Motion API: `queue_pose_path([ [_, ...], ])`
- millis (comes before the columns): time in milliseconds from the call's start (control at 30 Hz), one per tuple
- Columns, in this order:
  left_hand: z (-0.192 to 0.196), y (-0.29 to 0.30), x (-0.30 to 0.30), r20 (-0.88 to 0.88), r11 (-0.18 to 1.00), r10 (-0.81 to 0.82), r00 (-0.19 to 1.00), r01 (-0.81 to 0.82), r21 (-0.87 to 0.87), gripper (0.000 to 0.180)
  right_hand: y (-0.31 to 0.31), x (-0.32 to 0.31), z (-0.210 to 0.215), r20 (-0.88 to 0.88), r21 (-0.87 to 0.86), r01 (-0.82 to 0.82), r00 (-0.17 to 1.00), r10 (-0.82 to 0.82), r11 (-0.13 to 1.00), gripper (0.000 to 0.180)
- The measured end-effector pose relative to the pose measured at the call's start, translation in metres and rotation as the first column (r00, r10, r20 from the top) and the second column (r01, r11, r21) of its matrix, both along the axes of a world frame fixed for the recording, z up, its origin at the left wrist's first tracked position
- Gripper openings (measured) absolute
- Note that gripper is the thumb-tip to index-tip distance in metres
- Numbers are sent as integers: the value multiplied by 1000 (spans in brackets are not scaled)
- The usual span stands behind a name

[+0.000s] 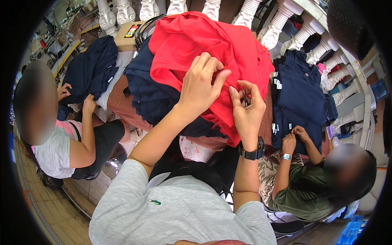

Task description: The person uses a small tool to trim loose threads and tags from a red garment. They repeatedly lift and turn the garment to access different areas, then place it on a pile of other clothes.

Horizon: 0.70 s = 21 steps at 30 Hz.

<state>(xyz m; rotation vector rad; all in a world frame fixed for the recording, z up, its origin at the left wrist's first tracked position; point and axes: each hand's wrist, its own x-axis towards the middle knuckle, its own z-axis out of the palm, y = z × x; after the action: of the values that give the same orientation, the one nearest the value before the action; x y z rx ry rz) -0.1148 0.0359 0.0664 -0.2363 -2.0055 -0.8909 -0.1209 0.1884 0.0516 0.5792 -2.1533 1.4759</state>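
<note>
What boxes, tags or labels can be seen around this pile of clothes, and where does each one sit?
Cardboard box: far end of the table, left of the red garment; tan, flat, with a multicoloured sticker on top.
White tags: small rectangles along the left edge of the navy stack on the right.
White tag: small, on the navy garment at left.
Blue crate: bottom right corner, on the floor.

Navy garment piles (163, 102) flank red garment (212, 53); co-workers' hands (295, 136) close both sides.
</note>
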Motion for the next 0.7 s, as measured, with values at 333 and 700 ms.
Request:
queue_pose_path([
  [333,-3,-6,6,37,840,-309,950,255,480,17,3,7,6,105,-8,-25,994,26,1000,28],
  [700,7,5,4,121,953,-87,989,47,299,19,8,9,5,177,-58,-76,981,85,995,29],
])
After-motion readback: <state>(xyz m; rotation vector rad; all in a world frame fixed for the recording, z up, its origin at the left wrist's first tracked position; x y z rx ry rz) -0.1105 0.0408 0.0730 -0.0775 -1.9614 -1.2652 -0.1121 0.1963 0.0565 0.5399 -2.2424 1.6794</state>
